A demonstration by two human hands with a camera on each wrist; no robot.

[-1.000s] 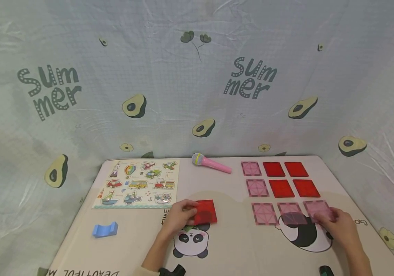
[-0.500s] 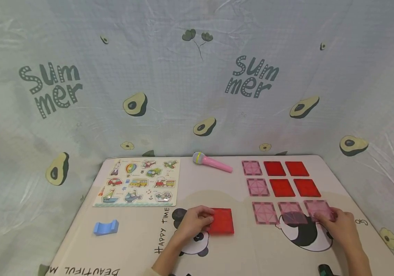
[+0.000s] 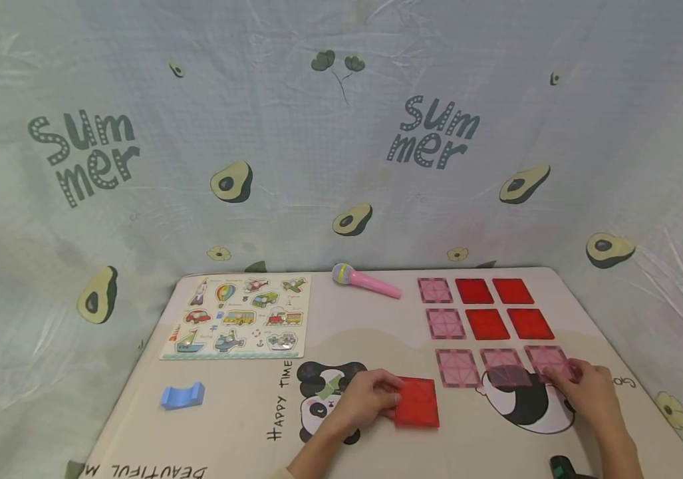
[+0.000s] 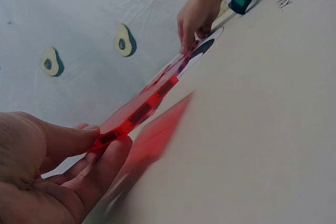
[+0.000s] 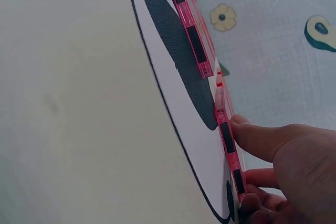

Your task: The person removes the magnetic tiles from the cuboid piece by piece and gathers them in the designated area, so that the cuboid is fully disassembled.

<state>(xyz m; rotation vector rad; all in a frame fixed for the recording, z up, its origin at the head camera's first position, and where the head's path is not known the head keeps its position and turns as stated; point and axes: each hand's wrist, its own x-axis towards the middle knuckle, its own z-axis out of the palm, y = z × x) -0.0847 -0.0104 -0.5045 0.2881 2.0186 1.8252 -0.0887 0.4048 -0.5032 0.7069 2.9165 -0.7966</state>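
My left hand (image 3: 368, 402) pinches a clear red square magnetic tile (image 3: 417, 402) by its left edge. In the left wrist view the red tile (image 4: 139, 111) is clear of the table, thumb above and fingers below, with a red shadow under it. At the right, my right hand (image 3: 586, 392) grips the outer edge of a pink magnetic tile (image 3: 547, 359), the last in the front row. Left of it lie two more pink tiles, a middle one (image 3: 501, 359) and an outer one (image 3: 458, 368). The right wrist view shows my thumb (image 5: 262, 139) on the pink tile's edge (image 5: 228, 137).
Behind are two rows with red tiles (image 3: 487, 324) and pink tiles (image 3: 445, 324). A pink toy microphone (image 3: 371, 284) lies at the back, a vehicle puzzle board (image 3: 236, 319) at back left, and a blue arched block (image 3: 183, 396) at left. A printed curtain (image 3: 293, 133) encloses the table.
My left hand has carried the red tile rightward and nearer to me, past the printed panda. My right hand stays at the same pink tile.
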